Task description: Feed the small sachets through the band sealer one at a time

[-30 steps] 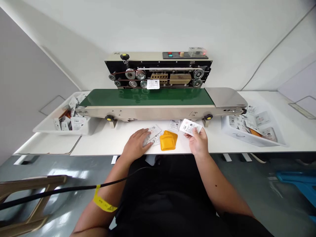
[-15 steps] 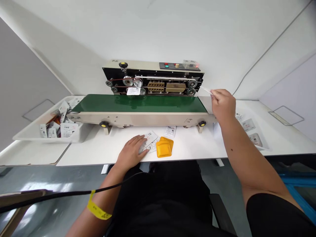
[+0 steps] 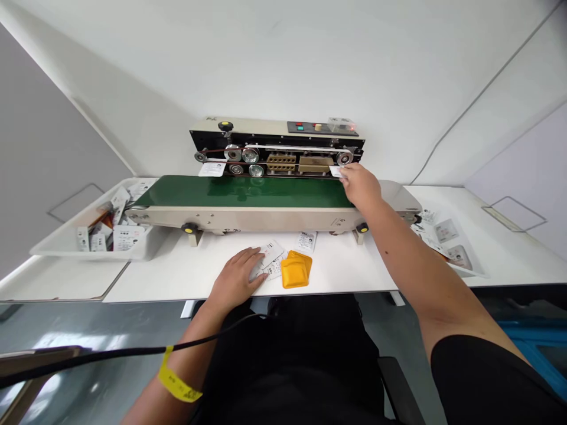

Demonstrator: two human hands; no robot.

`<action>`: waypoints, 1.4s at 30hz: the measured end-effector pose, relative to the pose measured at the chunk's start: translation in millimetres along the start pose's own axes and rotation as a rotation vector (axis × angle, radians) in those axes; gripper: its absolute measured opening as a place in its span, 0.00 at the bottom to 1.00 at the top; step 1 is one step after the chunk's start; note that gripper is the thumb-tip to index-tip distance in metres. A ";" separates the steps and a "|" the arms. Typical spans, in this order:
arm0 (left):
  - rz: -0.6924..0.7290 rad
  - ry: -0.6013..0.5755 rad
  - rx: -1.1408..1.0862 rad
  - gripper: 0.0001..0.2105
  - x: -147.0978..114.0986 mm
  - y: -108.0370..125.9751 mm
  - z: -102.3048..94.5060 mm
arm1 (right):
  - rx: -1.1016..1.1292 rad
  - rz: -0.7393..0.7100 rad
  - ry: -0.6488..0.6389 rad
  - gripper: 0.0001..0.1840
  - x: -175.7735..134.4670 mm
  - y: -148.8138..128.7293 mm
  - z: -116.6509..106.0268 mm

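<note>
My right hand [image 3: 361, 184] pinches a small white packet [image 3: 336, 171] at the right end of the band sealing machine [image 3: 283, 141], its edge at the rollers. Another white printed packet [image 3: 212, 169] hangs from the belts at the machine's left end, above the green conveyor belt [image 3: 248, 193]. My left hand [image 3: 239, 276] lies flat with fingers spread on the table, its fingertips touching several white printed packets [image 3: 271, 252]. Just right of these lie orange packets [image 3: 295, 273], overlapping, and one more white packet [image 3: 306, 241] sits behind them.
A white bin [image 3: 146, 251] full of packets stands under the conveyor's left end. On the right, a second white bin [image 3: 476, 268] holds more packets, partly hidden by my right arm. A black cable [image 3: 133, 352] with a yellow tag crosses over my left forearm.
My right hand has moved left, bringing its packet from beside the machine to the rollers. The packet in the belts has travelled left. My left hand stays in place.
</note>
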State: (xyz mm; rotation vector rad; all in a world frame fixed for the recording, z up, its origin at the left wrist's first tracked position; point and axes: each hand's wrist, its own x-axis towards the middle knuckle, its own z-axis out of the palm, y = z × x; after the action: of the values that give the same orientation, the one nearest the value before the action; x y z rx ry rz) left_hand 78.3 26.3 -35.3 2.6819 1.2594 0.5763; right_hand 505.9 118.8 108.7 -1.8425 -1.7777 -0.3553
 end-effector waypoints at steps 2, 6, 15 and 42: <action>-0.002 0.008 -0.010 0.24 0.0 0.4 -0.2 | 0.051 -0.002 0.096 0.21 -9.9 -12.0 -1.8; -0.015 0.028 -0.027 0.24 -0.2 0.9 0.0 | 0.260 -0.087 0.379 0.21 -76.6 -48.5 1.7; 0.025 -0.036 0.000 0.29 -0.6 3.4 -3.6 | 0.405 -0.570 -0.433 0.36 -232.9 -120.9 46.6; -0.194 0.226 0.006 0.19 -3.6 -2.7 4.5 | 0.339 -0.461 -0.528 0.34 -235.4 -123.9 56.7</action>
State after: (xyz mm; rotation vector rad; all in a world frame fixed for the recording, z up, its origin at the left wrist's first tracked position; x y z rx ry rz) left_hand 76.1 25.5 -41.2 2.5139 1.5577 0.8671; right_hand 352.9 -49.4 -40.6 -1.3488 -2.4420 0.2886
